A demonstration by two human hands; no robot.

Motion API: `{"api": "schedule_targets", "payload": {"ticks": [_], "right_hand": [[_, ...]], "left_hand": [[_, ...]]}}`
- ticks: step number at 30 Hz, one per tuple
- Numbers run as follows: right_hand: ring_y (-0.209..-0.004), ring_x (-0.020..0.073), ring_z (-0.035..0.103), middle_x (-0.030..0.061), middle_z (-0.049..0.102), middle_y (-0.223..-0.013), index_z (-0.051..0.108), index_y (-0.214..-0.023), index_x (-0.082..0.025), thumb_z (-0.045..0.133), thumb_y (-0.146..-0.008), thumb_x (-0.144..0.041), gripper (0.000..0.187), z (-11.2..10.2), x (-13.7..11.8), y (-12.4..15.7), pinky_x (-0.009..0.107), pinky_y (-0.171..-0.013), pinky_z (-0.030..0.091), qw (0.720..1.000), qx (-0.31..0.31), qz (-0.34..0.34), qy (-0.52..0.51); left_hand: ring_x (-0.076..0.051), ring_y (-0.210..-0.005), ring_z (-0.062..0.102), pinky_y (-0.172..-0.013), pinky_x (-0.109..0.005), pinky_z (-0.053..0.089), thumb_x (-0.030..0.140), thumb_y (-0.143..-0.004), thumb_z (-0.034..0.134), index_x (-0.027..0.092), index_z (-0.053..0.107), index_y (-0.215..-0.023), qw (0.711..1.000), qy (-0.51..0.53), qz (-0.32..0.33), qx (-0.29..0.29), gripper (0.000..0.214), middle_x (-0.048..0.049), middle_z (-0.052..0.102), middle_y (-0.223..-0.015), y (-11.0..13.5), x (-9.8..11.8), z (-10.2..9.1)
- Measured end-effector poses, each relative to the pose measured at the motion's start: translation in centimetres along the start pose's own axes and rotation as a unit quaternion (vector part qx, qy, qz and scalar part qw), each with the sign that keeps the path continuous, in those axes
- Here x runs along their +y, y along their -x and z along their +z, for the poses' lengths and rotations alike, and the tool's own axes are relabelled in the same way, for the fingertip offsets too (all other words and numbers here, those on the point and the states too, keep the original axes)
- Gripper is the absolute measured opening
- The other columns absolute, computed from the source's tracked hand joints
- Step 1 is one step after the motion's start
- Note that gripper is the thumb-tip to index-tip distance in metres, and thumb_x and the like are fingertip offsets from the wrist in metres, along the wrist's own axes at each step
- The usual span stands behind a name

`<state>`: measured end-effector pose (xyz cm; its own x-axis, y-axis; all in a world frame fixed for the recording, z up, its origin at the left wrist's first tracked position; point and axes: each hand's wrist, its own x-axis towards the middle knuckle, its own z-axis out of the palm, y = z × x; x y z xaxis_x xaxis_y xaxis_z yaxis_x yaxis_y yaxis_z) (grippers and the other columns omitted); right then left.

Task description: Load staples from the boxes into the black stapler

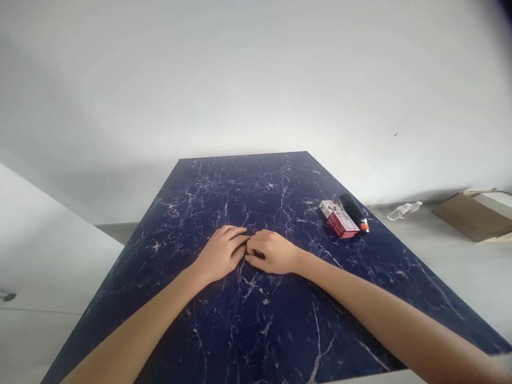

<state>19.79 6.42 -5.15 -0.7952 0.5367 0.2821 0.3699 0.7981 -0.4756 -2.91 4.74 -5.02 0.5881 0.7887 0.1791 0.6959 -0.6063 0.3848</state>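
Dark marbled tabletop [248, 197] is spreading beneath the left hand [224, 252] and right hand [276, 253], fingers curling close together; I cannot tell whether they're gripping anything. Rightward and beyond, nearer the right hand, a red-and-white box [340, 220] is lying lengthwise alongside a black cylinder [351, 207].

Looks like a plain indoor room; cannot be pinned down as home, office or workshop. Judged by a white wall [248, 80], a dark blue table [256, 184] with marble-like veining, and a pale floor [432, 242] bearing a cardboard box [472, 217] and some clear plastic [400, 211].
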Motion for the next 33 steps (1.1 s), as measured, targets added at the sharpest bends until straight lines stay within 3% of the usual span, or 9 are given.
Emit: {"api": "schedule_targets", "payload": {"ticks": [11, 14, 17, 21, 24, 25, 27, 30, 33], "right_hand": [[-0.074, 0.017, 0.057, 0.0029, 0.065, -0.081, 0.062, -0.087, -0.02, 0.058, -0.098, -0.023, 0.012, 0.0, 0.1, -0.1, 0.031, -0.078, 0.047, 1.0, 0.031, 0.004, 0.0], [-0.079, 0.0198, 0.057, 0.0057, 0.068, -0.086, 0.067, -0.092, -0.02, 0.056, -0.1, -0.027, 0.015, -0.7, 0.4, 0.0, 0.035, -0.08, 0.047, 0.995, 0.078, 0.006, 0.062], [-0.077, 0.021, 0.056, 0.0054, 0.069, -0.081, 0.069, -0.09, -0.02, 0.058, -0.099, -0.031, 0.018, -3.1, 1.5, 0.7, 0.037, -0.079, 0.046, 0.978, 0.164, 0.071, 0.109], [-0.084, 0.0231, 0.059, 0.0067, 0.069, -0.086, 0.069, -0.087, -0.021, 0.054, -0.099, -0.034, 0.023, -8.9, 4.3, 3.6, 0.041, -0.088, 0.047, 0.912, 0.308, 0.184, 0.198], [-0.114, 0.0321, 0.058, 0.015, 0.066, -0.118, 0.069, -0.112, -0.019, 0.052, -0.096, -0.043, 0.034, -13.3, 6.7, 7.0, 0.049, -0.099, 0.044, 0.816, 0.373, 0.353, 0.266], [-0.118, 0.0342, 0.057, 0.0182, 0.063, -0.127, 0.067, -0.118, -0.018, 0.051, -0.095, -0.048, 0.041, -14.5, 7.4, 8.1, 0.05, -0.101, 0.043, 0.774, 0.366, 0.447, 0.258], [-0.12, 0.0379, 0.058, 0.0232, 0.062, -0.13, 0.069, -0.115, -0.015, 0.044, -0.096, -0.06, 0.054, -16.1, 8.7, 10.2, 0.052, -0.103, 0.042, 0.71, 0.243, 0.645, 0.145], [-0.098, 0.0395, 0.068, 0.0256, 0.071, -0.097, 0.072, -0.086, -0.011, 0.041, -0.097, -0.064, 0.063, -16.6, 9.8, 12.0, 0.047, -0.088, 0.051, 0.688, 0.163, 0.706, 0.044], [-0.079, 0.0321, 0.07, 0.0189, 0.072, -0.08, 0.071, -0.081, -0.013, 0.039, -0.099, -0.065, 0.064, -15.9, 10.0, 12.0, 0.041, -0.075, 0.054, 0.695, 0.152, 0.702, -0.018]], "left_hand": [[-0.031, -0.133, 0.053, -0.112, -0.056, 0.047, 0.029, -0.105, 0.048, 0.024, 0.07, -0.127, 1.0, -0.011, 0.019, 0.013, 0.032, -0.0062, 0.064, -0.142, 0.0, -0.4, 0.3], [-0.03, -0.131, 0.055, -0.112, -0.056, 0.047, 0.028, -0.105, 0.049, 0.023, 0.07, -0.127, 0.999, -0.017, 0.023, 0.029, 0.031, -0.0071, 0.066, -0.139, 0.1, -0.3, 0.2], [-0.027, -0.119, 0.064, -0.104, -0.051, 0.053, 0.029, -0.105, 0.049, 0.023, 0.072, -0.123, 0.997, -0.001, 0.032, 0.071, 0.029, -0.0074, 0.073, -0.124, 0.1, 0.0, -0.2], [-0.02, -0.09, 0.072, -0.084, -0.038, 0.058, 0.026, -0.105, 0.049, 0.023, 0.071, -0.12, 0.984, 0.012, 0.056, 0.166, 0.027, -0.0039, 0.079, -0.096, 1.0, -0.8, -1.7], [-0.019, -0.08, 0.073, -0.08, -0.034, 0.058, 0.028, -0.102, 0.053, 0.024, 0.07, -0.12, 0.98, -0.015, 0.065, 0.187, 0.025, -0.0023, 0.079, -0.088, 2.8, -2.6, -3.0], [-0.019, -0.08, 0.074, -0.078, -0.033, 0.058, 0.03, -0.101, 0.054, 0.024, 0.069, -0.123, 0.981, -0.018, 0.035, 0.192, 0.027, -0.0021, 0.079, -0.087, 3.4, -3.3, -3.5], [-0.02, -0.08, 0.076, -0.074, -0.031, 0.059, 0.035, -0.101, 0.055, 0.024, 0.062, -0.136, 0.972, -0.004, -0.074, 0.222, 0.038, -0.002, 0.079, -0.088, 4.4, -4.6, -4.4], [-0.02, -0.075, 0.076, -0.072, -0.03, 0.059, 0.04, -0.1, 0.053, 0.021, 0.048, -0.149, 0.937, 0.045, -0.21, 0.276, 0.052, -0.0019, 0.078, -0.087, 5.0, -6.0, -5.3], [-0.019, -0.073, 0.075, -0.073, -0.031, 0.06, 0.043, -0.1, 0.051, 0.02, 0.046, -0.151, 0.929, 0.08, -0.236, 0.274, 0.056, -0.0027, 0.078, -0.088, 4.6, -6.4, -5.6]]}}
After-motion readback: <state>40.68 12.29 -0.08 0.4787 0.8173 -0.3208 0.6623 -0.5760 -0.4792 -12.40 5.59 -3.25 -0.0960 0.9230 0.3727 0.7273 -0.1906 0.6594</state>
